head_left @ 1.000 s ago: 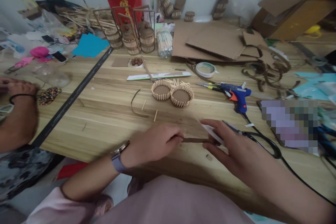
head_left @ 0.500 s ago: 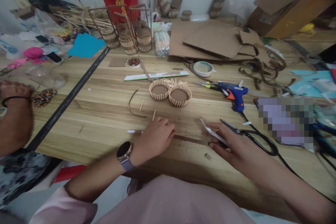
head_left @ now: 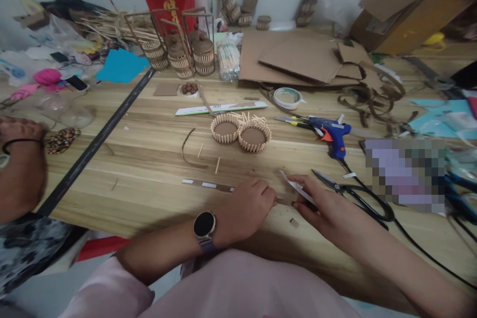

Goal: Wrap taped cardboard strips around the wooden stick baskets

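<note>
While the left forearm comes in low from the lower left, the left hand [head_left: 244,206] lies palm down over the brown strip [head_left: 222,188], its wrist bearing a watch [head_left: 204,224] with a dark face. Its fingers are curled and bunched together at the strip, but whether they pinch it or only press on it cannot be told. The strip runs flat along the worktop [head_left: 149,164], white pieces [head_left: 209,185] showing on it left of the hand; its middle is covered by that hand, and its right end is hard to make out near the right fingertips. The right arm reaches in from the lower right, and the right hand [head_left: 316,201] is closed on a white strip [head_left: 292,183], whose tip slants up to the left while the rest is partly hidden by the fingers. Black scissors [head_left: 357,198] lie just beside this hand, one handle loop partly behind the forearm. At the left edge, another person's forearm [head_left: 26,176] is cut off, and a pixelated patch [head_left: 404,174] obscures an object at the right.
</note>
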Available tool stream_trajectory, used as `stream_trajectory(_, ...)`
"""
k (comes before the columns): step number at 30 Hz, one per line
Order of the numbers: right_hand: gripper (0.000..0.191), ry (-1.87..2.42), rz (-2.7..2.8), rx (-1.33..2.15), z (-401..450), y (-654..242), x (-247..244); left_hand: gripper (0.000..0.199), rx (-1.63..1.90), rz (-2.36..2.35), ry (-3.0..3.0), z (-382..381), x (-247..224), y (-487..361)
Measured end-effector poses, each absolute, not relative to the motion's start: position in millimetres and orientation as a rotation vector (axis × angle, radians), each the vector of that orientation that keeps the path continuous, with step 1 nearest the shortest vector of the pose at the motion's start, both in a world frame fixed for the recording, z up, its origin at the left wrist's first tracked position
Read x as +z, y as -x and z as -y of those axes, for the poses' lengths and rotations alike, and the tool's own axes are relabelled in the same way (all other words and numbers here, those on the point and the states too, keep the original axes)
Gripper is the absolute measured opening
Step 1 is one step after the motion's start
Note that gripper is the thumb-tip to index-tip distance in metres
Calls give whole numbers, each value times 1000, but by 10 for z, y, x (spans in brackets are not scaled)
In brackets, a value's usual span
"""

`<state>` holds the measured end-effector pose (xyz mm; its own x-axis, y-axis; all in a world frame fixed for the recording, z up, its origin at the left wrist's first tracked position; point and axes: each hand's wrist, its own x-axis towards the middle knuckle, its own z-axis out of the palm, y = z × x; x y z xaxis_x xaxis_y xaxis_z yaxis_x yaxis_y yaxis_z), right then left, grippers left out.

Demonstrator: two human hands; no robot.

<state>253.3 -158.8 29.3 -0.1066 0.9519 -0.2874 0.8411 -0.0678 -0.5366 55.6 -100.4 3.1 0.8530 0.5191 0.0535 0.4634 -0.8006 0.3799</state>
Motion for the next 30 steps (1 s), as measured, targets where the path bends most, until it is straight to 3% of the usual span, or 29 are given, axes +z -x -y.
stream_trajectory(9, 48, 2063, 2046, 766, 1558, -2621, 276, 19, 223, -925, -2452, 1024, 32, -273)
stream_trajectory(15, 48, 2083, 2074, 726, 1545, -2638, 257, 25, -40, -480, -2505, 1024, 84, -218)
stream_trajectory(21, 49, 2082, 2138, 703, 1545, -2631, 228, 20, 189, -528, -2738, 1012, -94, -264)
stream_trajectory(24, 48, 2104, 2158, 702, 1537, -2658, 229, 23, 142, -492, -2827, 1009, -196, -280)
stream_trajectory(30, 41, 2043, 2161, 350, 1566, -2846, 498, 20, 158, -491, -2783, 1004, -221, -264)
